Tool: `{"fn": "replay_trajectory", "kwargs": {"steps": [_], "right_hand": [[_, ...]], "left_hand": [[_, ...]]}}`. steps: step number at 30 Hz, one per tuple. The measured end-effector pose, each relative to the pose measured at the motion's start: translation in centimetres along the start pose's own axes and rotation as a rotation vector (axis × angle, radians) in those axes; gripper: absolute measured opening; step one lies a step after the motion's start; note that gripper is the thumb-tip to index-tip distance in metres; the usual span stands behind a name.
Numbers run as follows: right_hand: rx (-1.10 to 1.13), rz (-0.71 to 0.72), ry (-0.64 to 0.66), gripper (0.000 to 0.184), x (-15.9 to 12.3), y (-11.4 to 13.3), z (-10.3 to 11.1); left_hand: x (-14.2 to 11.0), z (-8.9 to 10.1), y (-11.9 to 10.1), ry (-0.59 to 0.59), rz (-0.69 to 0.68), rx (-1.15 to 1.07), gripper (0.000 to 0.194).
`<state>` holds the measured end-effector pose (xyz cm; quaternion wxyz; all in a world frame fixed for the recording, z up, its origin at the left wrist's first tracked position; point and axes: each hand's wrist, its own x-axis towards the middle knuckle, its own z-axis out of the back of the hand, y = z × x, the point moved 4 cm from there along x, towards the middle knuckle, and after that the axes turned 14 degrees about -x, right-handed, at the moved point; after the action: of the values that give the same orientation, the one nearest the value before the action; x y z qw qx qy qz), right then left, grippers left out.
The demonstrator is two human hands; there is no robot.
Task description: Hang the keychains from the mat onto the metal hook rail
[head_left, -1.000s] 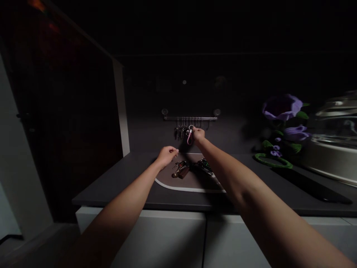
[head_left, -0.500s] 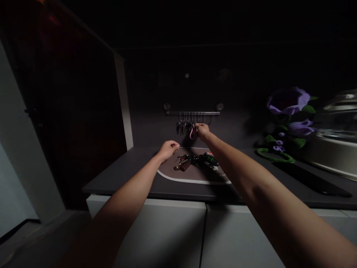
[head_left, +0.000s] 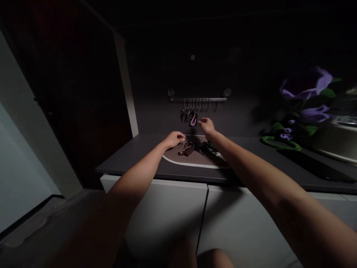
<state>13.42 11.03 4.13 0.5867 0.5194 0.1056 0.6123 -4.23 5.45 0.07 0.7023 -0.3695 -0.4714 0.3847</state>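
Just above the mat, my left hand (head_left: pixel 174 140) is loosely curled, thumb and fingers a little apart, with nothing visible between them. It is beside a pile of keys (head_left: pixel 189 150) with a brown fob and dark key fobs. My right hand (head_left: pixel 206 127) hovers over the mat's back part, fingers apart and nothing seen in them. Left of its fingertips hangs a pink strap (head_left: pixel 193 120) among several keys (head_left: pixel 187 114) on a clear hook rail (head_left: pixel 198 99). The oval brown mat (head_left: pixel 181 160) with a white edge lies under the pile, partly hidden by my right arm.
Purple flowers (head_left: pixel 315 113) with a green ring base (head_left: pixel 281 143) stand on the dark counter (head_left: pixel 122 158) at right. Near them are a long black flat object (head_left: pixel 315 165) and a large pale pot-like vessel (head_left: pixel 341 139). White cabinet doors (head_left: pixel 167 216) are below. Further hooks hang along the rail's right part.
My right hand has come away from the hanging keys and pink strap, lower and to the right, its fingers loosened. My left hand stays by the pile. The view has tilted down.
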Motion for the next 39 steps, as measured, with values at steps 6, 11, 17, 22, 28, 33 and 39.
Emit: {"fn": "replay_trajectory", "kwargs": {"steps": [6,11,17,22,28,33,39], "right_hand": [[-0.008,-0.016,0.078,0.026,-4.5,0.9,0.6],[-0.176,0.091,0.137,0.026,-6.5,0.7,0.9],[-0.422,0.269,0.165,0.027,-7.0,0.7,1.0],[-0.498,0.322,0.17,0.029,-7.0,1.1,0.8],[-0.531,0.359,0.192,0.029,-7.2,1.5,0.5],[-0.521,0.382,0.183,0.029,-6.9,1.7,0.3],[-0.526,0.392,0.182,0.029,-6.7,1.6,0.1]], "left_hand": [[-0.1,-0.2,0.5,0.058,-0.029,0.132,0.017],[0.0,-0.5,0.8,0.121,-0.061,0.237,0.018],[0.3,-0.6,1.5,0.165,-0.057,0.296,0.016],[0.1,-0.4,1.1,0.13,-0.02,0.307,0.013],[-0.1,-0.2,0.9,0.078,0.05,0.253,0.011],[-0.1,0.1,0.8,0.006,0.064,0.166,0.008],[0.0,0.7,0.6,-0.115,0.056,0.0,0.01]]}}
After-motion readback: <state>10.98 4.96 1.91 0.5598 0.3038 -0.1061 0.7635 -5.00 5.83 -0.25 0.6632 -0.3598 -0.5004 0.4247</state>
